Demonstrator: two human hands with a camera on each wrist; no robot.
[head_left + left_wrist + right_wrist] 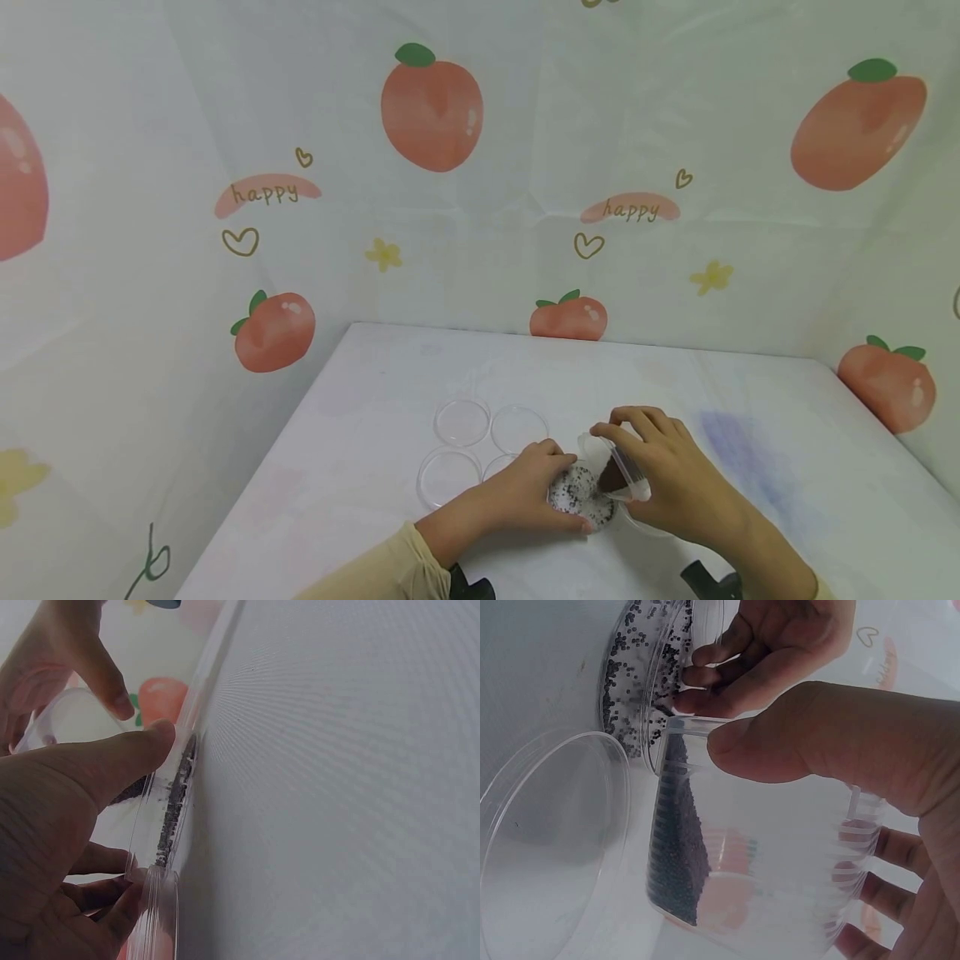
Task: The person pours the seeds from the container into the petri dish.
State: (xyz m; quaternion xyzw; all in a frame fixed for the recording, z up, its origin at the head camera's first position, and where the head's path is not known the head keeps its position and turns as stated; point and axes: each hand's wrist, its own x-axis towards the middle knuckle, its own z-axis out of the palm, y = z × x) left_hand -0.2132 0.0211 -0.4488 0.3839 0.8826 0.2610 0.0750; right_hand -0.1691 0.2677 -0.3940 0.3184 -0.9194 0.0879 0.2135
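Observation:
My left hand [525, 492] grips a clear petri dish [581, 496] on the table, thumb on its near side and fingers on the far side. Small black beads lie scattered across the dish's bottom. In my right hand [678, 475] is a clear ribbed plastic container [772, 817], tipped toward the dish, with its mouth edge close over the rim. A heap of fine dark beads [679, 840] rests along the container's lower wall. The right thumb presses one side while the fingers hold the opposite side.
Several clear round dishes, among them one at the back left [462, 422] and one beside it [519, 431], stand left of and behind the hands. Another round dish [555, 825] lies partly beneath the right hand. A printed fabric backdrop [510, 250] rises behind the white table [360, 500].

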